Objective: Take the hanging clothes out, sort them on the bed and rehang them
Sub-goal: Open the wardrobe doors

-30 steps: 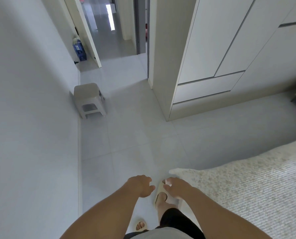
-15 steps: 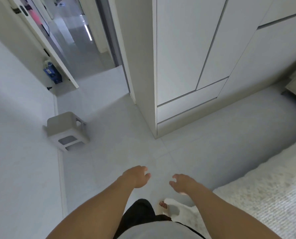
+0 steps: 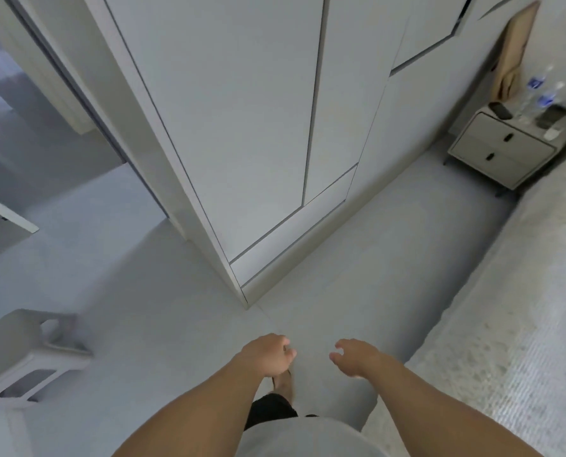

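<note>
Head view: the wardrobe (image 3: 242, 127) stands shut ahead, so the hanging clothes are out of sight. Left hand (image 3: 270, 354) and right hand (image 3: 354, 356) hover before its corner, each grip loosely curled, holding nothing. The bed (image 3: 505, 308) runs lengthwise along the wardrobe's right.

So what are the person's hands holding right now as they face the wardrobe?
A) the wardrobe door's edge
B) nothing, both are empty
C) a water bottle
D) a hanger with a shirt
B: the left hand and right hand hang over the bare floor with loosely curled fingers and hold nothing, and the wardrobe doors ahead are closed.
</note>
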